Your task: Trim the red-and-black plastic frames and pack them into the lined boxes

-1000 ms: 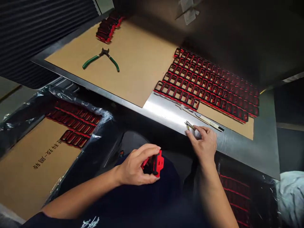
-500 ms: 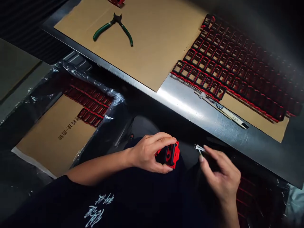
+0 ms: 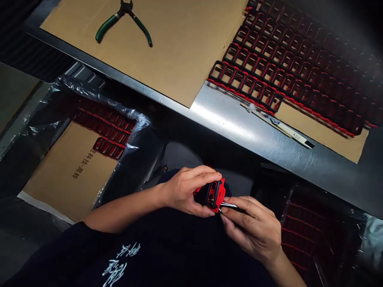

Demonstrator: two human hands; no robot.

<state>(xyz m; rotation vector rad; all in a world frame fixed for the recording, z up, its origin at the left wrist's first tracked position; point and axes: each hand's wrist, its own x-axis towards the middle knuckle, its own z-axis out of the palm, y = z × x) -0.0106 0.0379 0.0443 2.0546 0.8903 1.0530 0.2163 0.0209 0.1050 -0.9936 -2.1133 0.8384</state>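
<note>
My left hand [image 3: 191,191] grips a red-and-black plastic housing [image 3: 220,195] between thumb and fingers, its open black-rimmed side facing up. From the right, my right hand [image 3: 253,223] pinches slim, shiny metal tweezers [image 3: 229,205] whose tips reach the red edge of the housing. The fingers hide most of the tweezers, and I cannot tell whether the tips go inside. Both hands are over my lap, below the table edge.
Green-handled cutting pliers [image 3: 125,18] lie on a cardboard sheet [image 3: 179,52]. Rows of red-and-black housings [image 3: 260,67] cover the table's right side, beside a pale A55-marked tool [image 3: 295,135]. Plastic-lined bins with more housings stand left [image 3: 110,148] and right [image 3: 302,227].
My right hand has moved left and brought the tweezers from apart to against the housing. My left hand still holds the housing. The camera view has shifted slightly.
</note>
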